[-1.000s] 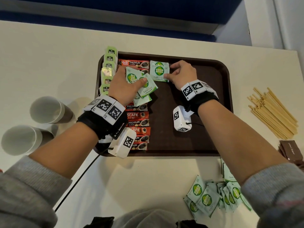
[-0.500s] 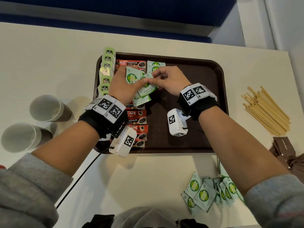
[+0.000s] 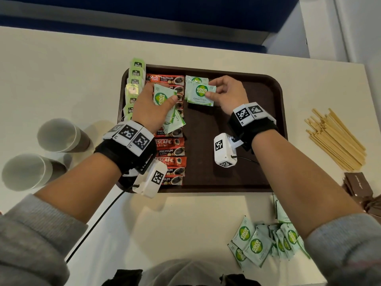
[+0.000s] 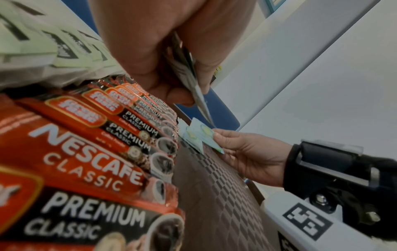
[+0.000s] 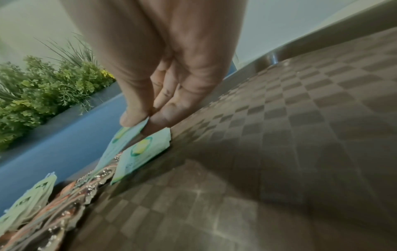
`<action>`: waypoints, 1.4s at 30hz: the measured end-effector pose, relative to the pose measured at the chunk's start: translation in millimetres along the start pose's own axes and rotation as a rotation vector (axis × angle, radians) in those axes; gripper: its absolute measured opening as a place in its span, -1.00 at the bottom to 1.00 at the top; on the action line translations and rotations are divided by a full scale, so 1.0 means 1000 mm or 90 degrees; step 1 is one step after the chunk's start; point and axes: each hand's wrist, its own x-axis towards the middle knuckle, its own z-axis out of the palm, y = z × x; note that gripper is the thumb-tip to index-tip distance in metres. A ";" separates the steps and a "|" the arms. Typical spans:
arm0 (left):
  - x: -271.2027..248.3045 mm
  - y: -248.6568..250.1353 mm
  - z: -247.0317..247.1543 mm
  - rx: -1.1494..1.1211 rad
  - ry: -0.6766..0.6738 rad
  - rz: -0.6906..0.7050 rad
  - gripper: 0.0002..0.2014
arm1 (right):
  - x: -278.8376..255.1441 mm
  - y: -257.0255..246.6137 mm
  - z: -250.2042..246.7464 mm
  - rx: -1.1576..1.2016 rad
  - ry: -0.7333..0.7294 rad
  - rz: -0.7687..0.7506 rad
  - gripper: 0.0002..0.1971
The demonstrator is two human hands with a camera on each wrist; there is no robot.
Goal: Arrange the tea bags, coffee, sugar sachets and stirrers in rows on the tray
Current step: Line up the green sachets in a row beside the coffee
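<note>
Head: my left hand [image 3: 151, 108] fans spare sugar sachets [image 3: 165, 100] over the tray's [image 3: 274, 112] coffee row [image 3: 171, 159], feeding the right hand [image 3: 226, 96].
Left wrist: grip tight on that stack.
Right wrist: thumb and fingertip [image 5: 156, 120] pinch one sachet [image 5: 122, 146], lowering it overlapping the laid one [image 5: 141, 151] to extend the row.

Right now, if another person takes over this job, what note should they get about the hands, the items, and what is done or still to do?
Left hand: holds a small stack of sugar sachets over the coffee row.
Right hand: pinches one sugar sachet, laying it overlapping the first one at the tray's far end.
Done: tea bags along the tray's left edge, coffee row beside them.
Left: finish the sugar row; more sachets lie on the table near the front edge. Stirrers lie on the table right of the tray.
</note>
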 end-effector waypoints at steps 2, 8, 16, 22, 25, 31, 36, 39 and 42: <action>0.000 0.000 0.000 -0.003 0.001 -0.002 -0.67 | 0.003 0.002 0.003 -0.018 0.008 0.016 -0.75; 0.001 0.000 0.000 -0.013 0.000 -0.020 -0.66 | 0.009 0.004 0.007 -0.101 0.044 0.003 -0.75; 0.001 0.001 0.001 -0.017 -0.002 -0.036 -0.65 | 0.016 0.000 0.010 -0.150 0.067 -0.013 -0.73; 0.001 0.002 0.000 -0.017 -0.006 -0.039 -0.67 | 0.018 -0.001 0.013 -0.154 0.067 -0.004 -0.72; 0.001 0.002 0.000 -0.008 -0.005 -0.035 -0.67 | 0.018 0.000 0.015 -0.150 0.066 -0.001 -0.71; 0.001 0.000 0.000 -0.008 -0.007 -0.030 -0.71 | 0.017 0.002 0.014 -0.146 0.070 0.006 -0.74; 0.003 -0.002 0.000 0.002 -0.012 -0.023 -0.73 | 0.018 0.002 0.015 -0.143 0.076 0.008 -0.73; 0.003 -0.002 0.001 0.007 -0.005 -0.020 -0.68 | 0.019 0.002 0.015 -0.146 0.077 0.008 -0.73; 0.003 -0.003 0.001 0.006 -0.004 -0.019 -0.68 | 0.020 0.002 0.015 -0.148 0.075 0.008 -0.73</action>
